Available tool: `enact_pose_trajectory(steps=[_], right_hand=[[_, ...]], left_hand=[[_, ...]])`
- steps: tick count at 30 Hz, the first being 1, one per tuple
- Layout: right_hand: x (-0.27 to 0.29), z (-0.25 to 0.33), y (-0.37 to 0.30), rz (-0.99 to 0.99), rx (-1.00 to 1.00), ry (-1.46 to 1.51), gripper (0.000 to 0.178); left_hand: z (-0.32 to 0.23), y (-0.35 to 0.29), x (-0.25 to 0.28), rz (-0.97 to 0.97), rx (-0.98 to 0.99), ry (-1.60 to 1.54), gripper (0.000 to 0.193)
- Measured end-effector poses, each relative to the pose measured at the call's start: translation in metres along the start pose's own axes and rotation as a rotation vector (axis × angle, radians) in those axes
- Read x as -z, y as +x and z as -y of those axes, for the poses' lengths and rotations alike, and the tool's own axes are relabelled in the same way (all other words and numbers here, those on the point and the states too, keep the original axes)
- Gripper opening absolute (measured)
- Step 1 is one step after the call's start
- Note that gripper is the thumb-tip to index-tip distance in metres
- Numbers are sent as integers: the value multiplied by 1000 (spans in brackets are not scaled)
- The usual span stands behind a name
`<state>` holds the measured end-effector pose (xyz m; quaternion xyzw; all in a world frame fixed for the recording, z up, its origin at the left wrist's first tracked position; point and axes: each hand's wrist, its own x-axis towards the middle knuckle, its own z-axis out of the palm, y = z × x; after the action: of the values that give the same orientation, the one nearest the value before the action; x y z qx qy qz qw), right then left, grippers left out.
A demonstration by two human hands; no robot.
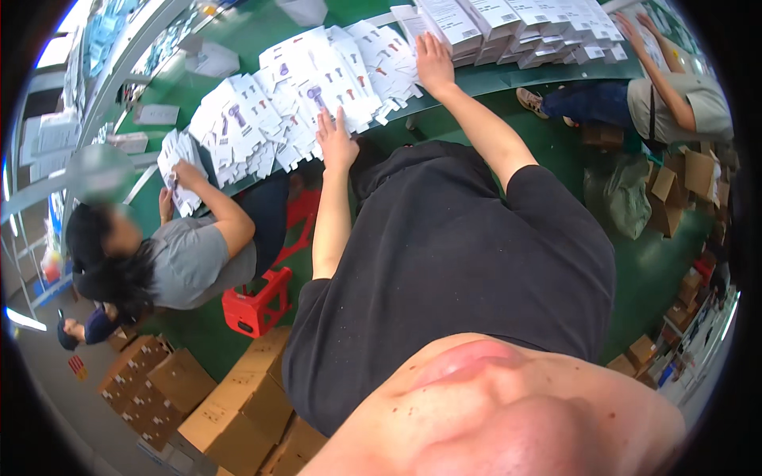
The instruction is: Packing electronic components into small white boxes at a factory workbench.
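Your open left hand (336,141) lies flat on the fanned flat cartons (317,83); your right hand (434,65), also open, presses their far end.

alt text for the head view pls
A person in a black shirt rests the left hand and right hand on flat white cartons spread along a green table; a seated co-worker handles cartons nearby.

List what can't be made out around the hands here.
- Left hand: palm hidden, pressed flat on white cartons; grip unclear.
- Right hand: fingertips hidden among cartons.
- Carton pictures: too small and bent by the fisheye lens.
- Table front edge: partly hidden behind the arms.
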<state>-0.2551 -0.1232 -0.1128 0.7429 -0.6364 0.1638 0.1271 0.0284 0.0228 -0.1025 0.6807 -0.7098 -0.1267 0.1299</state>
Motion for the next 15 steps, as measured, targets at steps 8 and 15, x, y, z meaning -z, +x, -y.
enact_pose_trajectory(steps=[8, 15], right_hand=[[9, -32, -17, 14, -42, -121, 55], [18, -69, -23, 75, -123, -101, 59]], left_hand=[[30, -9, -12, -153, -85, -225, 77], [25, -12, -11, -192, -44, -355, 75]])
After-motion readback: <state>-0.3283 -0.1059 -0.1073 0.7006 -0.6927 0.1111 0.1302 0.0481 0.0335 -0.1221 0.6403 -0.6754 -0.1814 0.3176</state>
